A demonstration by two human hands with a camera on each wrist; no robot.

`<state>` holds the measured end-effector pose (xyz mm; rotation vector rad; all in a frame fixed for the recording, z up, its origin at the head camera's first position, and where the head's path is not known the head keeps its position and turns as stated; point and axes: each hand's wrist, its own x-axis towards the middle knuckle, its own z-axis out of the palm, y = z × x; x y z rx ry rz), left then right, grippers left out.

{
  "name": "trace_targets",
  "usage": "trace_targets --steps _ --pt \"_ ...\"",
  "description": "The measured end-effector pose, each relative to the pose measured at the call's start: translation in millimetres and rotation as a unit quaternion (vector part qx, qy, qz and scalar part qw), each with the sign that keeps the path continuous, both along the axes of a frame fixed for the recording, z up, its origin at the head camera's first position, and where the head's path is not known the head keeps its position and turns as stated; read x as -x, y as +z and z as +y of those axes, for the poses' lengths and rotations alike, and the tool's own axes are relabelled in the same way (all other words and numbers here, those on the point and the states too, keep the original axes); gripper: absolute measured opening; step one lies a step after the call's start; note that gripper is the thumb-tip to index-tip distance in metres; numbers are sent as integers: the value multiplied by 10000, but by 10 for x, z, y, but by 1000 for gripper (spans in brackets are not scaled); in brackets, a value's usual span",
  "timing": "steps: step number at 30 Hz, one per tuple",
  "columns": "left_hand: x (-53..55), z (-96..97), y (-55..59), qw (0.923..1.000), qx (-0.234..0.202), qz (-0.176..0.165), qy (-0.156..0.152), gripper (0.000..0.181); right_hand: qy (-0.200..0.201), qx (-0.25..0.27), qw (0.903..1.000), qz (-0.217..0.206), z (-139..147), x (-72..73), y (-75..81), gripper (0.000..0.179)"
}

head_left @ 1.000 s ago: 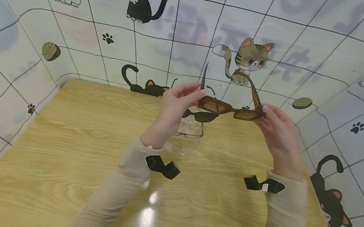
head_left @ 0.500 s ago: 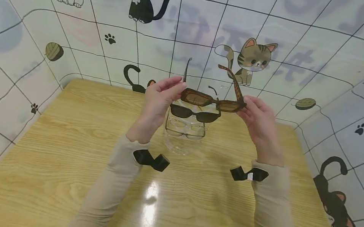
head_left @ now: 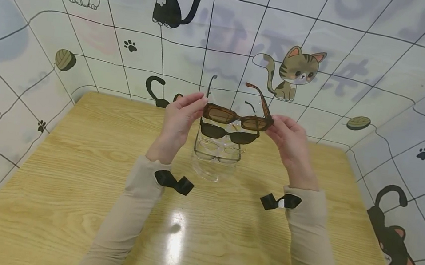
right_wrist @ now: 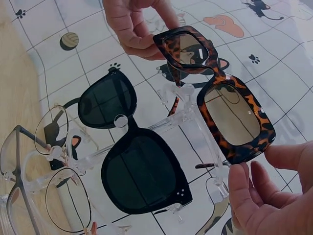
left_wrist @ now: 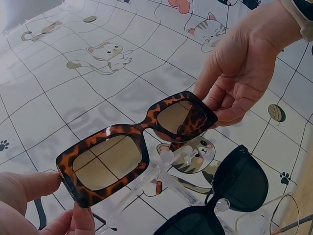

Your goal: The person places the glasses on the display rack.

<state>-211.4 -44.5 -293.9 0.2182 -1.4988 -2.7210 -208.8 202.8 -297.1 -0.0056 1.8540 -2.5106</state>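
Tortoiseshell sunglasses with brown lenses are held by both hands, one at each end of the frame, temples unfolded and pointing away. My left hand pinches the left corner between thumb and fingers. At the opposite corner my right hand pinches the hinge area. A clear display stand is right beside the sunglasses at its top; whether they touch it I cannot tell. Just below them on the stand sit black sunglasses. Thin wire-rimmed glasses and grey-framed glasses occupy the lower tiers.
The stand's round clear base rests on a wooden table. Behind and at both sides rises a white grid-patterned cloth printed with cats. Black wrist cameras are strapped to both forearms.
Both hands have carried the tortoiseshell sunglasses leftward, then slightly down, bringing them over the top of the stand. The glasses lower on the stand have stayed put.
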Motion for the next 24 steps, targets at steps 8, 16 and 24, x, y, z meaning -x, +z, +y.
trace_targets --steps 8,16,24 --pt "63 -1 -85 9998 -24 -140 125 36 -45 -235 9997 21 -18 12 -42 11" --pt "91 -6 -151 9996 109 -213 169 14 -155 -410 9990 107 -25 14 -65 10" --pt "108 -3 -180 9996 106 -215 173 19 -319 -573 9978 99 -23 18 -94 6"
